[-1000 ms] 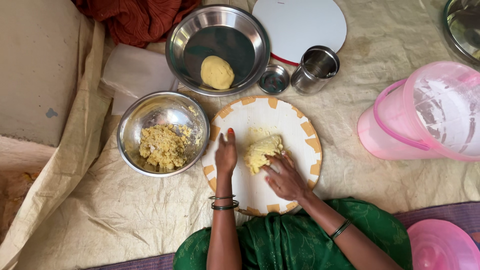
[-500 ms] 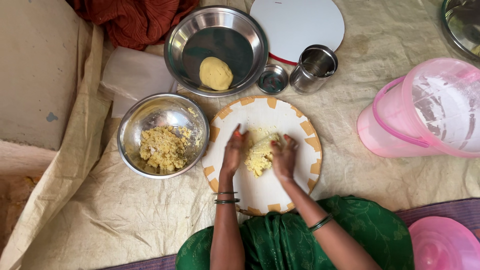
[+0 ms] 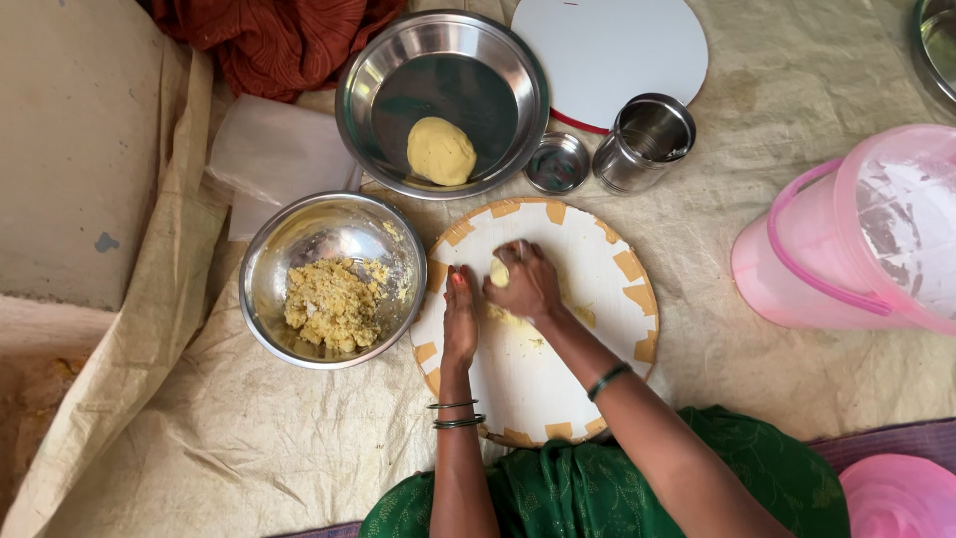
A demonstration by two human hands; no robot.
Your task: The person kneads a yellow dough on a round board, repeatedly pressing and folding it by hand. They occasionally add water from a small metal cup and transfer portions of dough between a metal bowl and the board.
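Head view. The right hand (image 3: 526, 284) was curled over a small lump of yellow dough (image 3: 499, 272), its fingers (image 3: 510, 261) clenched around the lump and pressing it onto the round white board (image 3: 597, 269). The left hand (image 3: 460, 317) lay flat beside it, fingers extended and released, palm down on the board, touching the right hand's edge. Both forearms reached forward from the body. The lump was mostly hidden, so its long axis could not be told; it sat near the board's centre. A steel bowl of crumbly mixture (image 3: 334, 299) stood just left of the board; a larger steel bowl (image 3: 443, 100) beyond held a smooth dough ball (image 3: 440, 151). Everything rested on a beige floor sheet (image 3: 249, 448), with a pink bucket (image 3: 856, 239) at right.
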